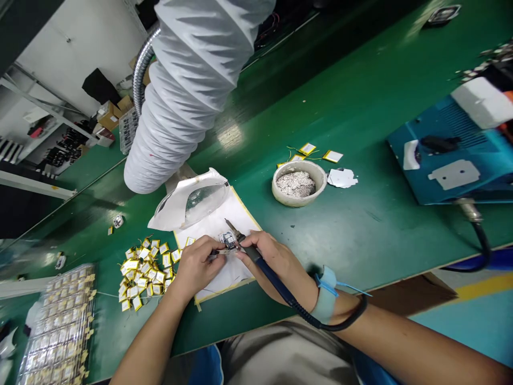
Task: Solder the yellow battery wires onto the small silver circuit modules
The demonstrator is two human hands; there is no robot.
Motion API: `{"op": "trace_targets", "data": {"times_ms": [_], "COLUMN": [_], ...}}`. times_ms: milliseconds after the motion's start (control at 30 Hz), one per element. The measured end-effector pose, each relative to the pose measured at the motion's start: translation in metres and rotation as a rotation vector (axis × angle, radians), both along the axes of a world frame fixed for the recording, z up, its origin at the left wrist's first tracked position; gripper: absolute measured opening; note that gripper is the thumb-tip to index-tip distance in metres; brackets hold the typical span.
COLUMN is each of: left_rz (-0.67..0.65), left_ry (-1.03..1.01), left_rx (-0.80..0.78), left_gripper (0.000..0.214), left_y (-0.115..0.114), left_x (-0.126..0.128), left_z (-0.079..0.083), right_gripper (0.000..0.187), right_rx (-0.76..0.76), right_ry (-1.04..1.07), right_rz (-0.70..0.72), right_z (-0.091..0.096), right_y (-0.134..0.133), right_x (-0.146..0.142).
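Note:
My right hand [270,256] is closed around a soldering iron [260,262], its bare tip pointing up and left past a small circuit board [228,240]. My left hand [202,264] pinches a slim dark and silvery piece [218,252] at the board's lower left edge; its kind is partly hidden by the fingers. The right fingertips are close to the board too; whether they touch it, I cannot tell. Beneath both hands lies a white sheet [242,214] edged with yellow tape. A pile of small yellow-edged battery cells [146,270] lies left of my left hand.
A grey fume hose [188,91] with a clear-windowed white hood [192,200] hangs ahead. Right of it are a bowl of metallic shavings [298,184], several loose cells [332,156] and a blue soldering station [452,155]. A clear tray [60,326] stands at left.

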State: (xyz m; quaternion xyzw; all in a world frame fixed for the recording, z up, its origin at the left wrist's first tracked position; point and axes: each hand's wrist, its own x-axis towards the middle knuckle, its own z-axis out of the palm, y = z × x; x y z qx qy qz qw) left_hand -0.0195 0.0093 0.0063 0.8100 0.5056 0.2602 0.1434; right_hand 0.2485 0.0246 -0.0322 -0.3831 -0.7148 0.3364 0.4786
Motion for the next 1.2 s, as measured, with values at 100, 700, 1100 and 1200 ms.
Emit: {"op": "trace_targets", "data": {"times_ms": [100, 700, 1100, 1200], "left_rz": [0.002, -0.103, -0.059, -0.047], "left_ry": [0.051, 0.265, 0.182, 0.261], "left_rx": [-0.015, 0.098, -0.001, 0.004], "left_gripper": [0.016, 0.054, 0.041, 0.048], "left_y": [0.002, -0.013, -0.044, -0.077], "left_x": [-0.001, -0.021, -0.002, 0.003], "left_z": [0.0, 0.0, 0.035, 0.031], "right_gripper": [0.01, 0.011, 0.017, 0.017], "right_rx": [0.011, -0.013, 0.03, 0.261], "right_ry": [-0.009, -0.013, 0.226, 0.334], "right_rz": [-0.003, 0.0, -0.277, -0.456], "right_z": [-0.001, 0.003, 0.026, 0.032], "right_y": [0.0, -0.001, -0.013, -0.007], "right_x": [0.0, 0.004, 0.041, 0.072]}}
